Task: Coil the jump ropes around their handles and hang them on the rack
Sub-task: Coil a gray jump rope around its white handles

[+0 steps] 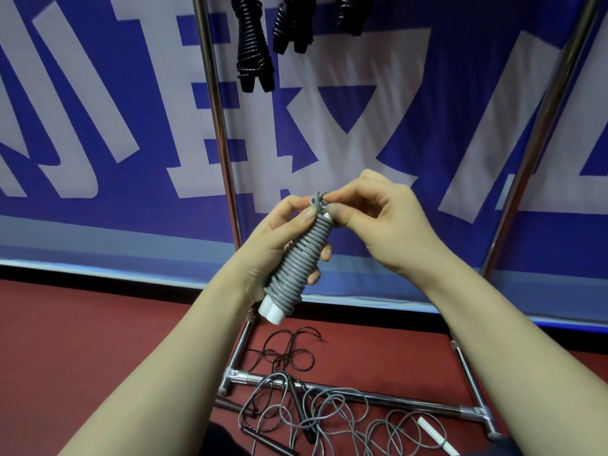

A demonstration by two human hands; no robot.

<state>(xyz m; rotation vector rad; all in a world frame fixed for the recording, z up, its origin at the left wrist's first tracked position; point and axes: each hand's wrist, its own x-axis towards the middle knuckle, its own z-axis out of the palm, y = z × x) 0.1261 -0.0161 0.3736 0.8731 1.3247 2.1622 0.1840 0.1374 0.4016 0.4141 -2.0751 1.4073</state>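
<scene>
A grey jump rope (pixel 297 261) is wound in tight turns around its two white handles, whose ends stick out at the bottom. My left hand (pixel 279 238) grips this bundle around the middle, thumb pressing near the top. My right hand (pixel 378 218) pinches the grey rope's loose end at the top of the bundle. Three black coiled jump ropes (pixel 253 44) hang from the top of the chrome rack (pixel 217 113), above my hands.
On the red floor below lie tangled loose ropes: a black one (pixel 286 353) and a grey one (pixel 348 419) with a white handle (pixel 434 434), plus dark handles. They drape over the rack's chrome base bar (pixel 362 394). A blue-and-white banner hangs behind the rack.
</scene>
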